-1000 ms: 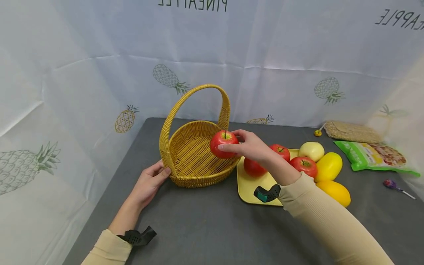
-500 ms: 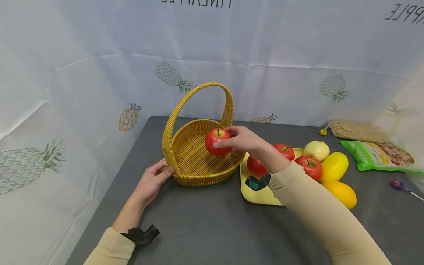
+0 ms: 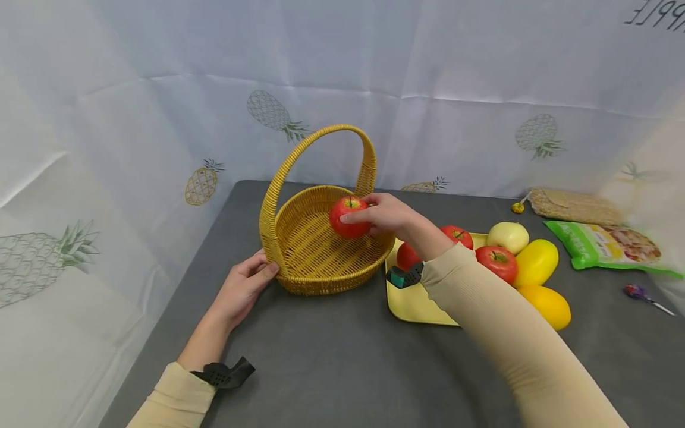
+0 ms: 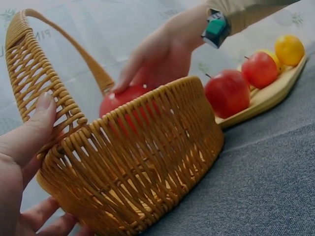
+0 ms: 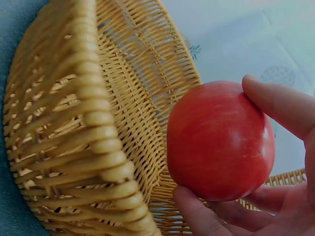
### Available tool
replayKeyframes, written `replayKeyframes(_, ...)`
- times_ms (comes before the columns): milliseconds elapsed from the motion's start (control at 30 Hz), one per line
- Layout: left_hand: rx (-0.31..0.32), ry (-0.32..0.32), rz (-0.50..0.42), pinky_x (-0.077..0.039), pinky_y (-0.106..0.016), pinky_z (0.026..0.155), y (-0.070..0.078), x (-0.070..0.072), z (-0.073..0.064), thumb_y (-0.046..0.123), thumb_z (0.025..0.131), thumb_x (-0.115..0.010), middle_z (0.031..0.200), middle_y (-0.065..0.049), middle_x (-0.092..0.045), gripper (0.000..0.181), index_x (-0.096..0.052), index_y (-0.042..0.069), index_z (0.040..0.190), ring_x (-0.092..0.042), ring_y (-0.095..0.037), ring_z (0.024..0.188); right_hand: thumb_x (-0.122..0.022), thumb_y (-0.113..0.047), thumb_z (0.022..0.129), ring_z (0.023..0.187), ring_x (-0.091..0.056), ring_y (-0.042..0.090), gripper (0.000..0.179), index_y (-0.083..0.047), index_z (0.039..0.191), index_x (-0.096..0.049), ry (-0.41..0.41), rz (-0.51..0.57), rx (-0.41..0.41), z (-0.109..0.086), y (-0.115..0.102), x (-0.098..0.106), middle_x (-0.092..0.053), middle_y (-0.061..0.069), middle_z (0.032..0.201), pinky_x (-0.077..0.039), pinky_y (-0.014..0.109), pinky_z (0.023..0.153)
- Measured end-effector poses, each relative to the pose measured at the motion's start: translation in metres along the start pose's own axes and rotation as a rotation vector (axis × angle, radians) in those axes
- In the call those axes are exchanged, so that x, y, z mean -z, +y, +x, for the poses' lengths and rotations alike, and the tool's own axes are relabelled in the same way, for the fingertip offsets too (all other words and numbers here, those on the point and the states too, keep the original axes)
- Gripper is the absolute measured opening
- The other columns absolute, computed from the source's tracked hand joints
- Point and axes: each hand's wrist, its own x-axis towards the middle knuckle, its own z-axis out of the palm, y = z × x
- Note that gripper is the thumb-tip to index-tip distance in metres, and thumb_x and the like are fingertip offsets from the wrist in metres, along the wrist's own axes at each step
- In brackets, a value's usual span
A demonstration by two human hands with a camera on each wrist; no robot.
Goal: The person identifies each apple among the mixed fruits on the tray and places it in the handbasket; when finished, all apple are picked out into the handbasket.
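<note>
A yellow wicker basket (image 3: 321, 279) with a tall arched handle stands on the dark table. My left hand (image 3: 243, 288) grips its left side; in the left wrist view the thumb (image 4: 42, 115) lies on the foot of the handle and the other fingers go behind the wall. Over the inside of the basket, toward its right side, my right hand (image 3: 390, 215) holds a red apple (image 3: 348, 219), stem up. Close up in the right wrist view, thumb and fingers pinch the apple (image 5: 221, 140) from opposite sides. The woven bottom shows bare beneath it.
Right of the basket, a yellow tray (image 3: 417, 306) bears several red apples (image 3: 496, 263), partly behind my right forearm. Beside them lie a pale round fruit (image 3: 508, 238) and yellow fruits (image 3: 537, 263). Farther right are a green packet (image 3: 610, 246) and a lollipop (image 3: 637, 291).
My right hand has moved left with the apple, from the basket's right rim to over its inside, and slightly lower. My left hand keeps its grip on the basket.
</note>
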Motion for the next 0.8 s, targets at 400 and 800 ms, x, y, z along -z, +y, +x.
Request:
replayKeyframes(400, -0.031, -0.028, -0.049, -0.043, -0.022, 0.106, -0.002, 0.001, 0.001, 0.011, 0.107, -0.058, 0.167, -0.016, -0.021, 0.017, -0.072, 0.010, 0.116, -0.010, -0.031, 0.156, -0.085, -0.034, 0.086, 0.122, -0.055, 0.028, 0.073, -0.004, 0.142, -0.050, 0.011, -0.020, -0.015, 0.014, -0.005, 0.000, -0.056, 0.011, 0.134, -0.049, 0.050, 0.104)
replayKeyframes(800, -0.001, -0.011, -0.047, -0.043, -0.021, 0.105, 0.001, 0.001, 0.002, 0.014, 0.107, -0.058, 0.168, -0.014, -0.019, 0.035, -0.058, -0.014, 0.129, -0.010, -0.030, 0.156, -0.084, -0.030, 0.087, 0.121, -0.056, 0.030, 0.077, -0.002, 0.146, -0.044, -0.001, -0.079, 0.021, 0.024, -0.014, -0.005, -0.052, 0.012, 0.136, -0.049, 0.051, 0.103)
